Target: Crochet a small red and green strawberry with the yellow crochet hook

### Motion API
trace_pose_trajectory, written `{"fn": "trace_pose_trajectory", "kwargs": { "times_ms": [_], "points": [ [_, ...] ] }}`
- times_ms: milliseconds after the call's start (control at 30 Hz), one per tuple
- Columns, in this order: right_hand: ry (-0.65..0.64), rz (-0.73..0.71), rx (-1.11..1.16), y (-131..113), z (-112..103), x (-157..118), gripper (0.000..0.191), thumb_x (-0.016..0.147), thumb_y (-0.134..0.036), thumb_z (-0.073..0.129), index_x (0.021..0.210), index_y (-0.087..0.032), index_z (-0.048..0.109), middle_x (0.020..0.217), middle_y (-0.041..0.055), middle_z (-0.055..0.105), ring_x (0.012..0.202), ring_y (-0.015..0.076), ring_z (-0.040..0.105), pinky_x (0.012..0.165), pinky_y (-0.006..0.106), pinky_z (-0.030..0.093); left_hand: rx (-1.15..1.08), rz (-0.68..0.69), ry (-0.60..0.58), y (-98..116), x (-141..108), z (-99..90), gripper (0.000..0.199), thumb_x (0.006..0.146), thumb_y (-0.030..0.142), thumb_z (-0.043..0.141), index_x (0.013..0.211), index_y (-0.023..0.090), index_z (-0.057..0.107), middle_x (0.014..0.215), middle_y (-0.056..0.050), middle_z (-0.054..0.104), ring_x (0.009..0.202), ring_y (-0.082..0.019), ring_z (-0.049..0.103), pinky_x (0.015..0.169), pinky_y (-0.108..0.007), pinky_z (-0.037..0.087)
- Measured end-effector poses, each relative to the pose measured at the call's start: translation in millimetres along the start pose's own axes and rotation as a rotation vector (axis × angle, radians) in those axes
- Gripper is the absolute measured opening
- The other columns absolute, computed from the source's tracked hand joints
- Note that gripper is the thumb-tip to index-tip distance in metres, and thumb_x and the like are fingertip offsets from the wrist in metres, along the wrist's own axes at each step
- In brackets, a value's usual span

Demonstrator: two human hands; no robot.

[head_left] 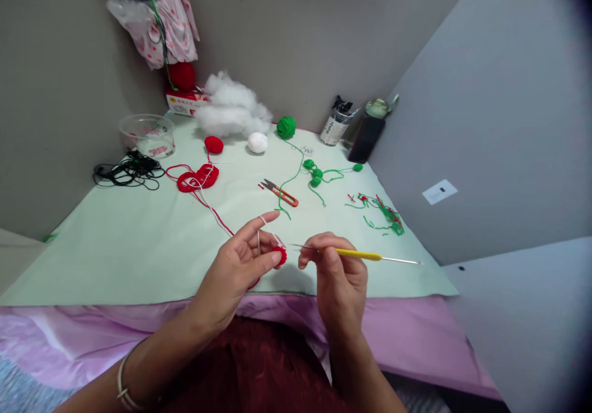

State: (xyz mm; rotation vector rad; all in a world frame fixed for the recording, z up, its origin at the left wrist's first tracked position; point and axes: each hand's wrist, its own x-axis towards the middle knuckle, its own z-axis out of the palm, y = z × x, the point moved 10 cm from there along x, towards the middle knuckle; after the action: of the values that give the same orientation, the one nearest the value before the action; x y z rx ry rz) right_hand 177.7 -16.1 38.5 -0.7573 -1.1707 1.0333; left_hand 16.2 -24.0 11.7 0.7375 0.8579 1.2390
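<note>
Between thumb and fingers, my left hand [245, 256] pinches a small red crochet piece [280, 255]. White yarn [264, 220] loops over its raised index finger and runs to the piece. My right hand [339, 269] grips a crochet hook with a yellow handle [358, 254]. The hook's thin tip points left, close to the red piece but apart from it. Red and white strands trail from my left hand to a red crocheted piece [198, 179] lying on the table. Orange-handled snips [280, 192] lie beyond my hands, with a green strand across them.
Around the pale green table [139, 246] are white stuffing [234, 108], a white ball [258, 143], a red ball [213, 145], green yarn [285, 127], black cord [129, 170], a clear tub [148, 135], yarn scraps [386, 216], a pen cup [333, 128] and a phone [367, 139].
</note>
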Motion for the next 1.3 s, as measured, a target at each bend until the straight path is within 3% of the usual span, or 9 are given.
{"fn": "trace_pose_trajectory", "kwargs": {
  "times_ms": [267,400,500,600,700,800,967,1133,1300],
  "points": [
    [-0.017,0.025,-0.109,1.3,3.6,3.7,0.015,0.103,-0.027,0.062,0.104,-0.027,0.077,0.089,0.001,0.078,0.073,0.0138,0.07,0.07,0.029,0.058,-0.001,-0.03,-0.038,-2.3,1.7,2.6,0.084,0.083,0.022,0.084,0.157,0.022,0.044,0.086,0.002,0.069,0.077,-0.013,0.062,0.069,-0.026,0.044],
    [-0.093,0.034,-0.275,-3.9,12.7,5.2,0.012,0.095,-0.022,0.073,0.104,-0.029,0.076,0.101,0.0003,0.077,0.081,0.0128,0.069,0.075,0.027,0.055,0.0,-0.027,-0.041,-2.2,1.9,2.2,0.084,0.082,0.021,0.084,0.156,0.021,0.045,0.085,0.002,0.068,0.076,-0.013,0.062,0.066,-0.025,0.043],
    [-0.183,-0.024,-0.355,-8.3,21.2,8.2,0.009,0.093,-0.019,0.074,0.096,-0.027,0.074,0.089,-0.0017,0.073,0.081,0.0132,0.066,0.075,0.027,0.052,0.024,-0.026,-0.043,-2.0,2.9,1.0,0.082,0.082,0.023,0.084,0.155,0.021,0.047,0.086,0.001,0.068,0.076,-0.013,0.061,0.061,-0.024,0.041],
    [-0.148,-0.085,-0.429,-9.7,15.5,19.4,0.007,0.094,-0.019,0.072,0.092,-0.025,0.072,0.085,-0.0016,0.07,0.078,0.0136,0.064,0.072,0.028,0.051,0.057,-0.041,-0.028,-4.2,3.8,-2.9,0.08,0.082,0.024,0.084,0.154,0.022,0.049,0.086,0.001,0.067,0.072,-0.012,0.057,0.053,-0.023,0.034],
    [-0.092,-0.124,-0.576,-8.3,6.6,33.6,0.008,0.097,-0.022,0.069,0.103,-0.026,0.072,0.096,0.0006,0.073,0.08,0.0144,0.065,0.075,0.03,0.051,0.05,-0.035,-0.004,-5.1,4.1,-7.7,0.074,0.082,0.022,0.083,0.15,0.022,0.053,0.087,0.002,0.066,0.072,-0.011,0.057,0.054,-0.022,0.036],
    [-0.092,-0.198,-0.685,-12.8,5.4,38.5,0.02,0.102,-0.026,0.06,0.118,-0.028,0.074,0.114,0.0048,0.074,0.096,0.0184,0.068,0.085,0.036,0.052,0.034,0.006,0.001,-2.6,4.1,-10.1,0.063,0.082,0.02,0.083,0.142,0.023,0.062,0.088,0.002,0.065,0.076,-0.01,0.058,0.061,-0.022,0.042],
    [-0.005,-0.261,-0.584,-31.6,-2.4,22.5,0.022,0.104,-0.027,0.059,0.107,-0.03,0.08,0.095,0.0023,0.071,0.09,0.0174,0.064,0.078,0.033,0.05,0.056,-0.002,-0.01,-5.2,4.8,-10.7,0.044,0.085,0.025,0.083,0.127,0.027,0.073,0.088,0.002,0.063,0.077,-0.01,0.057,0.061,-0.021,0.04],
    [-0.156,-0.171,-0.282,-30.0,8.8,8.9,0.021,0.104,-0.027,0.058,0.098,-0.028,0.079,0.083,-0.0001,0.07,0.08,0.0162,0.062,0.074,0.032,0.048,0.062,-0.008,-0.025,-7.7,5.4,-8.9,0.038,0.084,0.027,0.085,0.121,0.027,0.075,0.088,0.002,0.063,0.079,-0.011,0.058,0.058,-0.022,0.037],
    [-0.231,-0.097,-0.267,-22.1,15.5,3.5,0.021,0.104,-0.026,0.058,0.096,-0.026,0.077,0.082,0.0002,0.069,0.082,0.0163,0.062,0.075,0.033,0.048,0.061,0.002,-0.033,-7.4,4.8,-8.1,0.037,0.085,0.027,0.085,0.121,0.03,0.076,0.089,0.002,0.065,0.079,-0.011,0.059,0.062,-0.022,0.04]
  ]
}}
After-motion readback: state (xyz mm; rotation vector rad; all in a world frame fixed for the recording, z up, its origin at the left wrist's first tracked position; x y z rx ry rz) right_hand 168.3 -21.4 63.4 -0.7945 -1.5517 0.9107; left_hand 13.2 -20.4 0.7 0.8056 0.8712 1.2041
